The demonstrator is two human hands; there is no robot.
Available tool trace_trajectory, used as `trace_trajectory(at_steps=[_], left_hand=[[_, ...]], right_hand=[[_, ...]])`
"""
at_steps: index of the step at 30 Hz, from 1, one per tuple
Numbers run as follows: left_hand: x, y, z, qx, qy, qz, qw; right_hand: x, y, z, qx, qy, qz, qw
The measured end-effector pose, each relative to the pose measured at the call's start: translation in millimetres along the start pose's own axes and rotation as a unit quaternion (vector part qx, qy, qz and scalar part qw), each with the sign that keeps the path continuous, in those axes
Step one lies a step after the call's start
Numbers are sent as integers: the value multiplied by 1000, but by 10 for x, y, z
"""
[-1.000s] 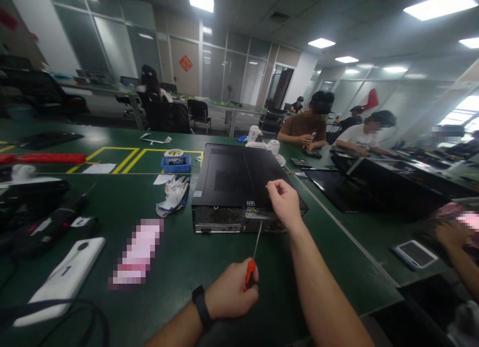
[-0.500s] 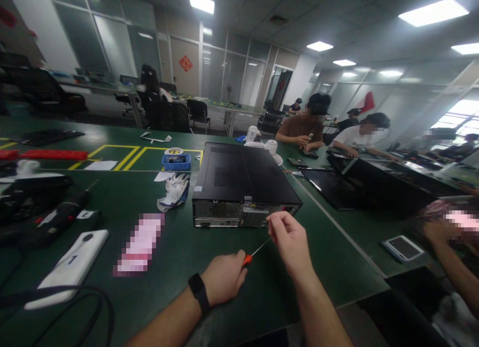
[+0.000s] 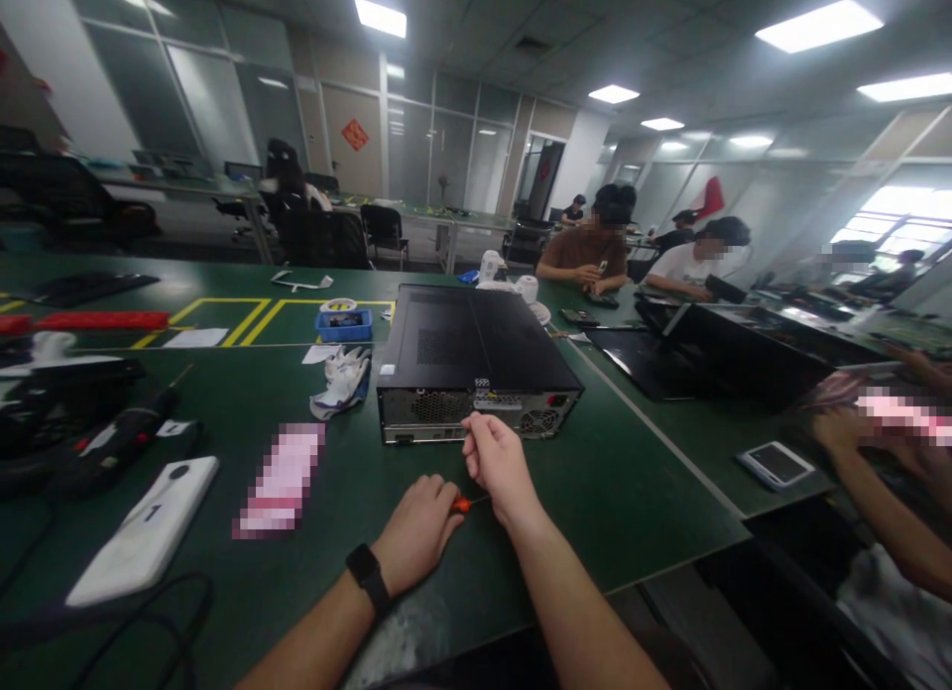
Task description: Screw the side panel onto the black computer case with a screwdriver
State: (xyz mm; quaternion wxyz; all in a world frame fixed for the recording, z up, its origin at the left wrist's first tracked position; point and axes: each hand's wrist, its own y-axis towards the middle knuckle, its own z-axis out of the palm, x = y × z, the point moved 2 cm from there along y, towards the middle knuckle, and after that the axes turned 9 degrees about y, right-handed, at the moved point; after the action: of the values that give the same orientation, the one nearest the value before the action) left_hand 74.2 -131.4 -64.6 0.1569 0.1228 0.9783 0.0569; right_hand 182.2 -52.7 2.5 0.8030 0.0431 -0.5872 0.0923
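A black computer case (image 3: 480, 338) lies flat on the green table (image 3: 595, 492), its metal rear panel facing me. My left hand (image 3: 417, 531), with a dark watch on the wrist, is closed on an orange-handled screwdriver (image 3: 462, 506) in front of the case. The thin shaft points right and passes behind my right wrist. My right hand (image 3: 500, 462) is raised at the lower middle of the rear panel, with thumb and fingers pinched together. Whatever its fingertips hold, if anything, is too small to make out.
White gloves (image 3: 342, 381) and a blue tray (image 3: 344, 324) stand left of the case. A power drill (image 3: 123, 432) and a white box (image 3: 145, 531) lie at the left. Co-workers sit at the right, near an open black case (image 3: 751, 348) and a scale (image 3: 775, 464).
My right hand has moved left along the rear panel, uncovering the fan grille. My left hand, with the screwdriver, has shifted slightly left. The view has turned a little.
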Motion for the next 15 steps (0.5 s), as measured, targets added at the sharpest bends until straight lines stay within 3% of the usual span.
trace_trajectory(at_steps=[5,15], left_hand=[[49,-13,22,-34,-36,12,999],[84,-12,25,-64,-82,16,994]], right_hand=[[-8,170,82,-41,53,15,998],[25,385,217,-61,97,44,992]])
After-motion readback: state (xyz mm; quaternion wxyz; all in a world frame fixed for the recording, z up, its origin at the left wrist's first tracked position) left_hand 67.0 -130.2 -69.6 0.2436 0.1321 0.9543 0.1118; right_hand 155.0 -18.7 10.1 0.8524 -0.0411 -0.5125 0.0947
